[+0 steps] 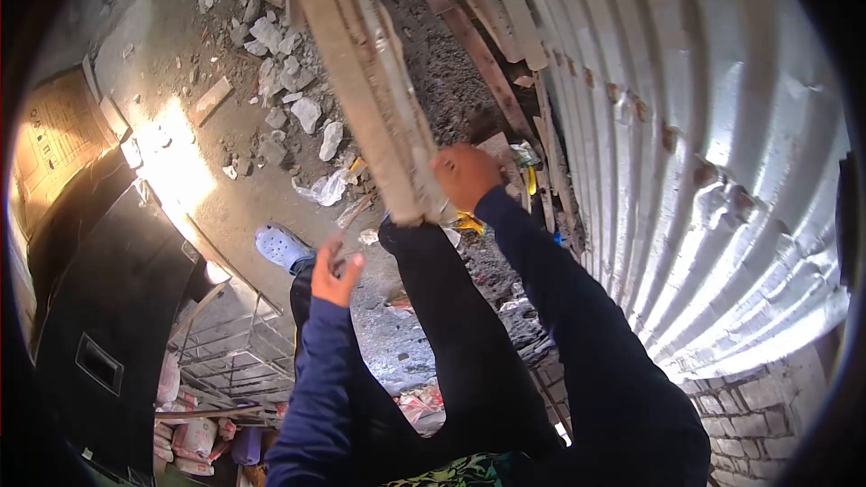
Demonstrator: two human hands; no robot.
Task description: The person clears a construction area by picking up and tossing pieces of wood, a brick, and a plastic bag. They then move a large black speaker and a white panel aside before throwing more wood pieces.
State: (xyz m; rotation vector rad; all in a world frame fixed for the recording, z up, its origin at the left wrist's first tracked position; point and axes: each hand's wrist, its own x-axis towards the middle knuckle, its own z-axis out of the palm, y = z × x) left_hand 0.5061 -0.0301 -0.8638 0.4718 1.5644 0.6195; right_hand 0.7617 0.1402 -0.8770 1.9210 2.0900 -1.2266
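Note:
A long, dirty wooden beam (347, 81) runs from the top of the view down to my knee and foot area, its near end by my dark trouser leg. My right hand (467, 177) is at the beam's right edge near that end, fingers curled; what it holds, if anything, is hidden. My left hand (336, 275) hovers left of the beam's end, apart from it, with thumb and fingers spread and nothing in it. A blue clog (280, 247) is on my left foot.
Broken concrete chunks (307, 114) and a white plastic scrap (323, 189) lie left of the beam. Corrugated metal sheeting (667, 126) stands at the right, with loose planks (487, 63) beside it. A dark panel (108, 280) and a wire cage (234, 343) are at the left.

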